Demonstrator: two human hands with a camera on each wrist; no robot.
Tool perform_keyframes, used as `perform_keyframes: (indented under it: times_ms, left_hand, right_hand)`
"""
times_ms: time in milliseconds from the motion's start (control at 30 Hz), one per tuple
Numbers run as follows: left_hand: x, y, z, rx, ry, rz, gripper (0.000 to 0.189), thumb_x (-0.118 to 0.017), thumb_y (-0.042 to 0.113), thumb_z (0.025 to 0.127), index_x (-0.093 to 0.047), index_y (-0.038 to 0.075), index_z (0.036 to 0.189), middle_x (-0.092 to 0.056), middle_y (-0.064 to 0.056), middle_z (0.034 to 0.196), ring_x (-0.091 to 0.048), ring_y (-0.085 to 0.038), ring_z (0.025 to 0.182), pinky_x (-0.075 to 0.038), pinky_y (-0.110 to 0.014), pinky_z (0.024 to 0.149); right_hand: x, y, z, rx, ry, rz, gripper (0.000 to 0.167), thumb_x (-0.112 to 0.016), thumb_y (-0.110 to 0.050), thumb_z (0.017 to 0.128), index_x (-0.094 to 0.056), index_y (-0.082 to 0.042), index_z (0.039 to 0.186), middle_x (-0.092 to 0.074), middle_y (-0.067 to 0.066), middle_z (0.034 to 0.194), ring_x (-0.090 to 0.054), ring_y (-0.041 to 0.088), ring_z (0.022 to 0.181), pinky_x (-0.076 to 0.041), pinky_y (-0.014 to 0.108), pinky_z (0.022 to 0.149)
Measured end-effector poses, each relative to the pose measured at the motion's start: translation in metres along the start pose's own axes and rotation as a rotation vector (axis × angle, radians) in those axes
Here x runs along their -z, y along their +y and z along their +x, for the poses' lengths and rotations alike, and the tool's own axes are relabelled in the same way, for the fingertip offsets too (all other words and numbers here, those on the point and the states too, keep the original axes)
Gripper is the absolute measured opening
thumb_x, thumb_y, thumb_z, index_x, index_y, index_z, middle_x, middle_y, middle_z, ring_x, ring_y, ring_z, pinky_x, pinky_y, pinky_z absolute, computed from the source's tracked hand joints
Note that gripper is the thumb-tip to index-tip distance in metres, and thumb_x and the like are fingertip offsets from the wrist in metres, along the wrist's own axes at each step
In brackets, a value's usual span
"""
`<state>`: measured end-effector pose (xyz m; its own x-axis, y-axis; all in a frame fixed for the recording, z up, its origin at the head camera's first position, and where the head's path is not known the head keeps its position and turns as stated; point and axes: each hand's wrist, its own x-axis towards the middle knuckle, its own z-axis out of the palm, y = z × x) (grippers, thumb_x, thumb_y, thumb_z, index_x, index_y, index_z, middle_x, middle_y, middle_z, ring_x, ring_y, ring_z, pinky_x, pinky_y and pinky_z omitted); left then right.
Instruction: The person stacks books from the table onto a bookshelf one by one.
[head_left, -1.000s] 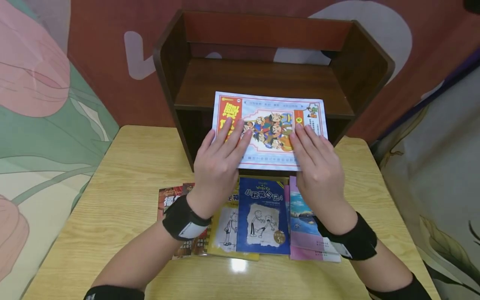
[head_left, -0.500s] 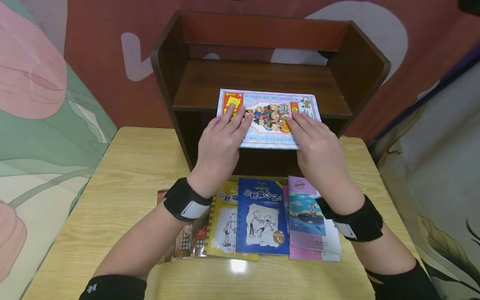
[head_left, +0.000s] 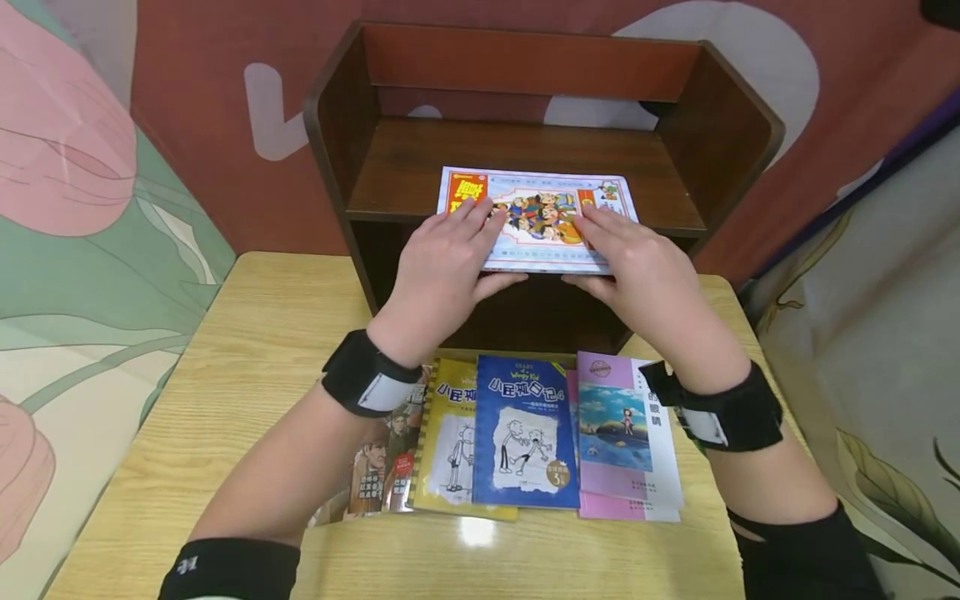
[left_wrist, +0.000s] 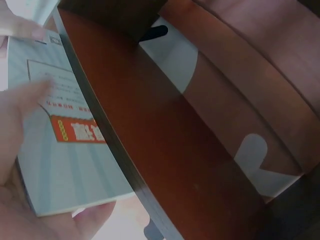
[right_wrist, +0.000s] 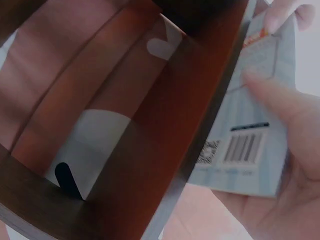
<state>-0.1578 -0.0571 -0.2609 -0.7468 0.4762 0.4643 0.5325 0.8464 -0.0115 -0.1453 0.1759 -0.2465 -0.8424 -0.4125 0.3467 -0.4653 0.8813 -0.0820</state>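
Both hands hold a light-blue picture book (head_left: 546,250), its cover of cartoon figures facing up, at the front edge of the bookshelf's upper board (head_left: 517,158). My left hand (head_left: 446,258) grips the book's left part, fingers on the cover. My right hand (head_left: 648,262) grips the right part in the same way. In the left wrist view the left thumb lies against the book's back cover (left_wrist: 75,170). The right wrist view shows the right thumb on the back cover (right_wrist: 265,105), near a barcode. Parts of the cover are hidden under the fingers.
On the wooden table (head_left: 247,333), in front of the shelf, lies an overlapping row of books: brown ones (head_left: 382,467), a yellow one (head_left: 448,450), a blue one (head_left: 527,433) and pink ones (head_left: 615,425). The dark bookshelf's side panels (head_left: 723,142) rise at either end.
The picture book has moved away from me, toward the shelf, and looks tilted flatter. Both hands went with it, and their thumbs now show below its near edge.
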Motion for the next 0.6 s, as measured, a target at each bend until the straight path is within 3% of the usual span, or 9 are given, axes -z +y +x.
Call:
perform_keyframes:
  times_ms: [67,167,333,600]
  left_hand:
    - [0.001,-0.003,0.003,-0.01,-0.021,0.004,0.082,-0.048,0.07,0.082,-0.048,0.012,0.14,-0.049,-0.009,0.142,-0.046,-0.024,0.132,-0.04,-0.04,0.106]
    - [0.002,-0.006,0.006,-0.012,-0.066,0.017,0.083,-0.039,0.072,0.084,-0.046,0.013,0.141,-0.048,-0.009,0.143,-0.044,-0.024,0.133,-0.039,-0.041,0.107]
    - [0.002,-0.01,0.013,0.0,-0.1,0.011,0.074,-0.038,0.065,0.09,-0.045,0.013,0.142,-0.046,-0.008,0.144,-0.042,-0.024,0.135,-0.038,-0.041,0.108]
    - [0.002,-0.011,0.025,0.021,-0.157,-0.006,0.074,-0.036,0.064,0.091,-0.042,0.013,0.144,-0.042,-0.009,0.147,-0.038,-0.024,0.137,-0.035,-0.042,0.11]
  right_hand:
    - [0.003,0.003,0.002,0.02,-0.032,0.007,0.078,-0.071,-0.047,0.079,-0.044,-0.008,0.142,-0.043,0.013,0.146,-0.041,0.033,0.134,-0.042,0.052,0.102]
    - [0.005,0.005,0.005,0.024,-0.08,0.016,0.083,-0.062,-0.057,0.081,-0.04,-0.008,0.144,-0.039,0.014,0.149,-0.037,0.033,0.137,-0.038,0.052,0.105]
    - [0.004,0.007,0.009,-0.001,-0.132,0.016,0.075,-0.048,-0.057,0.09,-0.032,-0.012,0.148,-0.031,0.011,0.153,-0.03,0.031,0.141,-0.033,0.053,0.109]
    - [0.004,0.015,0.021,-0.004,-0.182,0.039,0.075,-0.042,-0.058,0.093,-0.026,-0.012,0.15,-0.027,0.011,0.155,-0.025,0.03,0.143,-0.028,0.052,0.112]
